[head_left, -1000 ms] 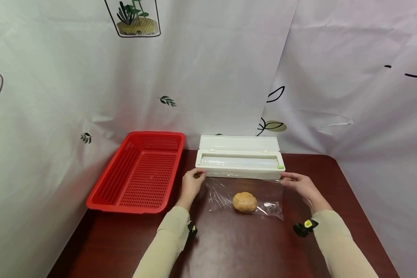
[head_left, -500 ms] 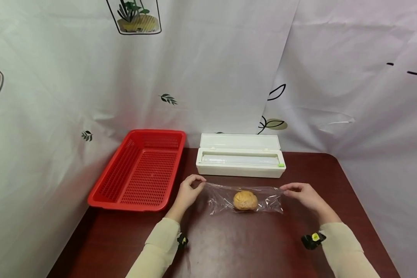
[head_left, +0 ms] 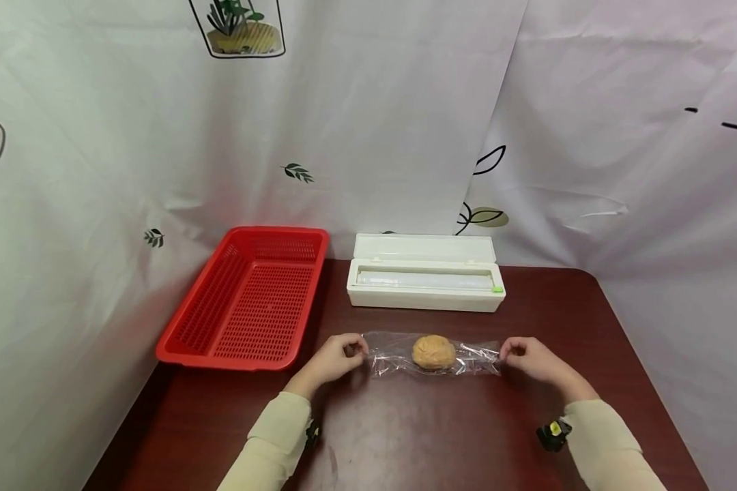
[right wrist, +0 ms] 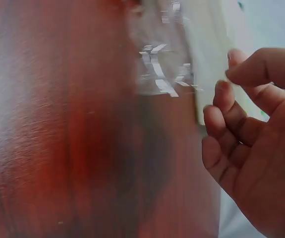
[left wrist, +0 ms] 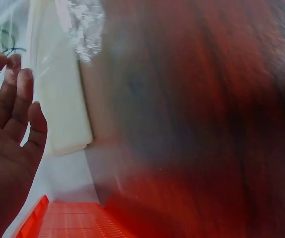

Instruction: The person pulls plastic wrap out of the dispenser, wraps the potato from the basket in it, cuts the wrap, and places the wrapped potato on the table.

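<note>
In the head view, a strip of transparent film (head_left: 393,359) lies on the dark red desk (head_left: 430,436), roughly parallel to the far edge, with a tan bun (head_left: 434,352) at its middle. The left hand (head_left: 334,358) has its grip on the film's left end, thumb and fingertips pinched together; the right hand (head_left: 531,360) pinches the right end. A band of desk separates the film from a white box (head_left: 426,300), which stands along the far edge, lid raised, a roll (head_left: 426,280) inside. A red basket (head_left: 269,314) takes the far left corner, leaving a narrow gap before the box. From the right hand, bare desk reaches the right edge and the rounded far right corner; a broader stretch lies between the forearms, nearer the body. In the left wrist view, thumb and finger meet at the film, above the box's end, with the basket below. In the right wrist view, thumb and fingertip close together beside the crinkled film and the box; the desk's edge passes below them.
</note>
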### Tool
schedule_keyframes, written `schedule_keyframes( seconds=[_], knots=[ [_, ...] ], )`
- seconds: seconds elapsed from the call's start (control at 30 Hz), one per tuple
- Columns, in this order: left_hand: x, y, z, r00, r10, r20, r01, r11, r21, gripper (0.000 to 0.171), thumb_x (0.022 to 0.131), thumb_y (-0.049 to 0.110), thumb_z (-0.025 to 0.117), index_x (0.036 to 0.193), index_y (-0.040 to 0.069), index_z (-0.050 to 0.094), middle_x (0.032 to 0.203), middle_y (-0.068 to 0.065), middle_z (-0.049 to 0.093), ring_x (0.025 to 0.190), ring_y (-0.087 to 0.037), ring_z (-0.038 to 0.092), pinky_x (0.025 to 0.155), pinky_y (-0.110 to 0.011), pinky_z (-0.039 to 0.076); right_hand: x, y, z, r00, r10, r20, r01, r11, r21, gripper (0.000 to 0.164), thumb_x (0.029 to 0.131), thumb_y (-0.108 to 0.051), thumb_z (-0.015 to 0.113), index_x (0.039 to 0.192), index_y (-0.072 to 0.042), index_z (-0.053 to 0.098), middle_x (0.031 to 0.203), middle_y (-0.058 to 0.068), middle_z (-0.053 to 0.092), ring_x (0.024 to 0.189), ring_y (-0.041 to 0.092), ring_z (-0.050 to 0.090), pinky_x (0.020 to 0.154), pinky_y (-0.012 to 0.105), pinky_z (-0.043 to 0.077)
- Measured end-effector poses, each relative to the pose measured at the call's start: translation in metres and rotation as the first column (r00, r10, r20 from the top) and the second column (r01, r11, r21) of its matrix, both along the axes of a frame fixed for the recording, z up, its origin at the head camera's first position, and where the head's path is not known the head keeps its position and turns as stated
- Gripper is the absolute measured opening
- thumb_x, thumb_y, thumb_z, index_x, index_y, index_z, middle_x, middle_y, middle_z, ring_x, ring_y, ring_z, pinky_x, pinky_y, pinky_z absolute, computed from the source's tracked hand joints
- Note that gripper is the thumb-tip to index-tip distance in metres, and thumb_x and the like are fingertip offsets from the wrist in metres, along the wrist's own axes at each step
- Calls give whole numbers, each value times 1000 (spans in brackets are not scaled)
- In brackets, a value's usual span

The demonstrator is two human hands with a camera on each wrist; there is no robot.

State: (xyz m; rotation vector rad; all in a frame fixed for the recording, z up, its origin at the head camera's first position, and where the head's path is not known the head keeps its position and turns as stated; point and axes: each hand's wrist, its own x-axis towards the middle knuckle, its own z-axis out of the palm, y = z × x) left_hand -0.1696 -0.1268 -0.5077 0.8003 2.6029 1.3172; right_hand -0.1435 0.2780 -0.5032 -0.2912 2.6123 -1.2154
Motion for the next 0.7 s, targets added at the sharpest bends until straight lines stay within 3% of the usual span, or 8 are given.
schedule_keyframes(
  seconds=[0.17, 0.27, 0.4, 0.57, 0.7],
  knots=[
    [-4, 7, -10, 998, -67, 12, 68, 985, -158, 15, 76, -1, 61, 77, 13, 60, 68, 9, 54, 64, -4, 52, 62, -23, 44, -1, -8, -17, 996, 30, -86, -19, 992, 125, 11, 77, 2, 58, 71, -8, 58, 65, -2, 49, 60, 10, 44, 54, 25, 38],
    [-6, 15, -16, 993, -108, -55, 89, 957, -274, 14, 74, 2, 62, 73, 16, 59, 66, 11, 53, 62, -4, 50, 61, -23, 43, -3, -14, -24, 988, 38, -152, -3, 974, 228, 15, 75, -1, 59, 65, -12, 55, 64, -4, 46, 58, 9, 42, 54, 25, 36],
    [-9, 26, -24, 981, -136, -137, 71, 913, -401, 11, 74, 11, 63, 71, 20, 57, 66, 13, 49, 65, -6, 47, 62, -23, 41, -6, -21, -28, 990, 26, -142, 16, 958, 287, 17, 76, -9, 59, 61, -13, 53, 59, -4, 44, 53, 10, 40, 52, 26, 34],
    [-10, 37, -27, 993, -53, -106, 2, 902, -432, 10, 80, 18, 65, 82, 17, 56, 64, 11, 49, 61, -7, 47, 59, -25, 41, -8, -25, -32, 995, 1, -99, 30, 950, 310, 22, 80, -19, 69, 61, -14, 59, 58, -7, 50, 51, 10, 41, 50, 26, 36],
    [-11, 44, -27, 995, 65, -74, -91, 893, -441, 40, 79, 20, 72, 108, 12, 45, 66, 8, 50, 56, -8, 48, 54, -27, 42, -9, -27, -33, 994, -28, -106, 60, 948, 311, 23, 74, -19, 76, 65, -12, 56, 62, -4, 51, 56, 13, 43, 52, 29, 37]
  ],
)
